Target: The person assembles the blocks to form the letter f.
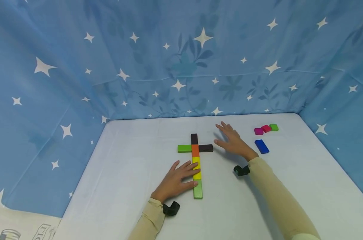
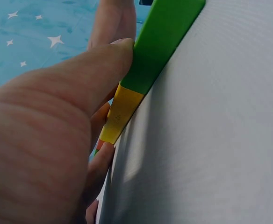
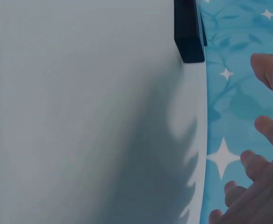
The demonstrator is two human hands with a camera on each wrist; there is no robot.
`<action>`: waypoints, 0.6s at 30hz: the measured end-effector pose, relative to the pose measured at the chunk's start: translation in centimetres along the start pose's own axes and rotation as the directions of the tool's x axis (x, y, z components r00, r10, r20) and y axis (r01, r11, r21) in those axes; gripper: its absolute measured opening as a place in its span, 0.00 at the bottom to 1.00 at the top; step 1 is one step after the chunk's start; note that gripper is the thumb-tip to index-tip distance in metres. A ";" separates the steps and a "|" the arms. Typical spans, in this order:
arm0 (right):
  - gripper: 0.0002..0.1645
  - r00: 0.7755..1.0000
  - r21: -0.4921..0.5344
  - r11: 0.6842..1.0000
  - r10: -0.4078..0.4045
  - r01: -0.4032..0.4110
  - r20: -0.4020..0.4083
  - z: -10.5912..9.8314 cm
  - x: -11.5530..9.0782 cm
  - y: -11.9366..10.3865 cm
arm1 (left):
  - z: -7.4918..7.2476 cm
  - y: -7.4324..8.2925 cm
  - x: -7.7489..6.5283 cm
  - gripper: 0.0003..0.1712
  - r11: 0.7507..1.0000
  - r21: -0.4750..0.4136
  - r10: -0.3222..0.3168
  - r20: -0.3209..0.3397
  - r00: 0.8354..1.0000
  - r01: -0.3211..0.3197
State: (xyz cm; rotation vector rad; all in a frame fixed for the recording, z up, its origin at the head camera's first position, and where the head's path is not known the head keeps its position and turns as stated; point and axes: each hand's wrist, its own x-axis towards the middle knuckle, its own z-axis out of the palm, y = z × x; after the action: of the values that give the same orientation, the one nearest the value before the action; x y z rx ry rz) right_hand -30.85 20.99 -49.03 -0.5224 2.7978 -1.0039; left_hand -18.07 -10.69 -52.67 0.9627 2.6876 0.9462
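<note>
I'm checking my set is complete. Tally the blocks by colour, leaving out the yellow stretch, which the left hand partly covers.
Black blocks: 2
Green blocks: 3
Orange block: 1
Blue block: 1
Magenta block: 1
Red block: 1
Total: 9

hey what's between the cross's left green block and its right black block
The orange block: the head view shows it between the left green block and the right black block.

Yellow section [image 1: 197,176], partly hidden by fingers [image 1: 191,172] of the left hand [image 1: 176,179]: one block or two, cannot tell. Worktop [image 1: 124,143]: near edge cut off by head view's bottom.
</note>
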 end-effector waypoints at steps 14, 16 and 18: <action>0.51 1.000 -0.017 1.000 -0.015 0.014 -0.025 -2.2 -3.1 2.6 | 0.0 0.0 -0.1 0.33 0.999 -0.020 0.027 -0.021 0.999 -0.027; 0.51 1.000 -0.021 1.000 -0.007 0.006 -0.027 -2.5 -3.6 3.0 | 0.0 -0.1 -0.1 0.33 0.999 -0.019 0.026 -0.018 0.999 -0.027; 0.51 1.000 -0.029 1.000 -0.005 0.004 -0.030 -2.7 -4.0 3.4 | 0.0 -0.2 -0.1 0.33 1.000 -0.014 0.024 -0.014 1.000 -0.024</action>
State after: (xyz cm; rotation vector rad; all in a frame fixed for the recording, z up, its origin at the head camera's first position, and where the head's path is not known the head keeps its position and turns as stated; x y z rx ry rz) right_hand -28.65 26.44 -49.12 -0.5216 2.8424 -0.9814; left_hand -18.09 -10.87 -52.79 0.9910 2.6827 0.9788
